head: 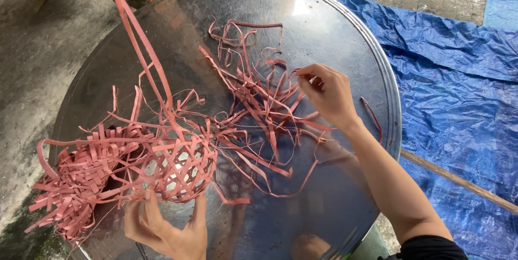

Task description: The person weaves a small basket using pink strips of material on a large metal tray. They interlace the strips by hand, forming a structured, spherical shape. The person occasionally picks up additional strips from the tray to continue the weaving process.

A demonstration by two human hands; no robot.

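Observation:
A half-woven pink basket [178, 165] of flat strips rests on a round shiny metal table [334, 184], at its near left. My left hand [172, 230] cups the basket from below, fingers on its woven side. My right hand [326, 92] reaches over the table's middle and pinches a loose pink strip [280, 95] from a tangled pile of strips [253, 87]. A long pink strip [137, 33] runs from the basket up toward the top left.
A second bundle of woven pink strips [70, 184] lies at the table's left edge. A blue tarp [453, 76] covers the ground on the right, with a wooden stick [458, 180] on it. Grey concrete floor [38, 60] lies to the left.

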